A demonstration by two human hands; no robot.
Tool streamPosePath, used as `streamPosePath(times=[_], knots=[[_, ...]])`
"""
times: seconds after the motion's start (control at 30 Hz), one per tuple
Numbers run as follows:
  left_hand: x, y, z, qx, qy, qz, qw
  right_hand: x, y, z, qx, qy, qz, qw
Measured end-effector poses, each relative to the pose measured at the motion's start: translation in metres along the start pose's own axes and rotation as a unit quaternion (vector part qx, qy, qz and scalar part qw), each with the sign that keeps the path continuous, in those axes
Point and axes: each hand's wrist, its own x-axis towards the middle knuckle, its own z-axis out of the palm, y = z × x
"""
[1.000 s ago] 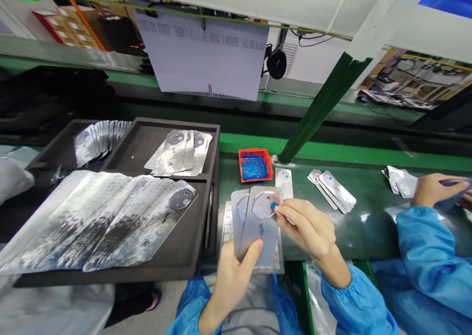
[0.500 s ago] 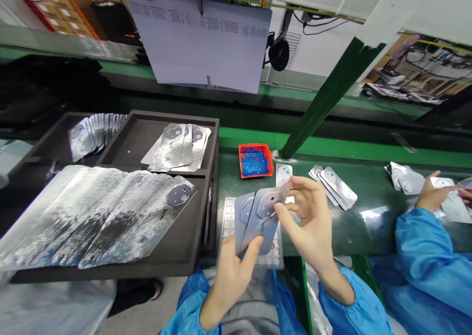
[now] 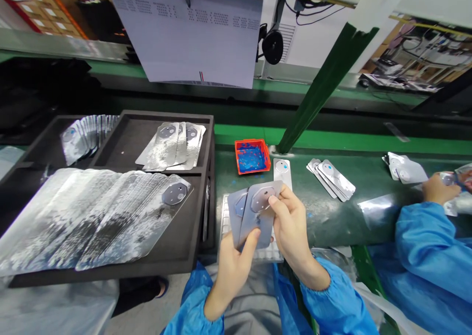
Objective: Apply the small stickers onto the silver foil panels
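Observation:
Several silver phone back covers (image 3: 254, 227) are fanned out in my left hand (image 3: 234, 268), its thumb across their lower part. My right hand (image 3: 293, 227) pinches the front cover at its upper right: the thumb lies on the dark camera area, and the fingers go behind the edge. Whether a small piece is under that thumb, I cannot make out. Below the covers is a white gridded tray (image 3: 271, 255), partly hidden by my hands. Just beyond my right hand, another cover (image 3: 282, 170) with a blue dot lies on the green bench.
An orange bin (image 3: 266, 170) with small blue pieces stands behind my hands. To the left, a black divided tray (image 3: 180, 256) bears many overlapping covers (image 3: 110, 222). A small stack of covers (image 3: 334, 180) lies to the right, near a green post (image 3: 324, 89). Farther right is a co-worker's blue sleeve (image 3: 424, 232).
My right hand has closed in on the front cover, its raised fingers now folded behind the edge. The covers in my left hand sit slightly lower and left. The view has shifted slightly.

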Motion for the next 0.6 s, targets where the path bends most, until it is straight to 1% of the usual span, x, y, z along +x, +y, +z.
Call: streamPosePath(times=[0.07, 0.13, 0.2, 0.23, 0.27, 0.3, 0.33, 0.4, 0.43, 0.47, 0.5, 0.6], knots=[[0.000, 0.000, 0.000, -0.002, 0.007, -0.005, 1.000, 0.001, -0.001, -0.002, -0.010, -0.014, -0.010, 1.000], [0.000, 0.000, -0.001, -0.005, 0.007, -0.024, 1.000, 0.003, -0.002, -0.006, -0.066, -0.038, -0.025, 0.997], [0.000, -0.001, -0.001, -0.008, 0.009, -0.045, 0.999, 0.006, -0.002, -0.012, -0.159, -0.036, -0.072, 0.984], [-0.001, -0.001, -0.002, -0.009, 0.009, -0.052, 0.999, 0.008, -0.001, -0.015, -0.209, -0.019, -0.115, 0.971], [-0.001, -0.002, -0.002, -0.012, 0.009, -0.059, 0.998, 0.009, -0.001, -0.018, -0.258, 0.005, -0.171, 0.951], [-0.001, -0.002, -0.003, -0.014, 0.010, -0.062, 0.998, 0.011, -0.002, -0.021, -0.306, 0.028, -0.232, 0.923], [-0.002, -0.002, -0.003, -0.014, 0.010, -0.062, 0.998, 0.013, -0.003, -0.025, -0.351, 0.042, -0.293, 0.889], [-0.002, -0.003, -0.004, -0.003, 0.008, -0.051, 0.999, 0.016, -0.008, -0.031, -0.425, 0.031, -0.387, 0.818], [-0.003, -0.004, -0.004, 0.007, 0.011, -0.040, 0.999, 0.017, -0.011, -0.034, -0.451, 0.013, -0.417, 0.789], [-0.003, -0.006, -0.005, 0.019, 0.014, -0.028, 0.999, 0.019, -0.015, -0.036, -0.471, -0.006, -0.437, 0.766], [-0.004, -0.008, -0.006, 0.030, 0.016, -0.016, 0.999, 0.020, -0.020, -0.038, -0.486, -0.025, -0.450, 0.749], [-0.005, -0.018, -0.008, 0.068, 0.034, 0.012, 0.997, 0.023, -0.032, -0.042, -0.513, -0.061, -0.465, 0.720]])
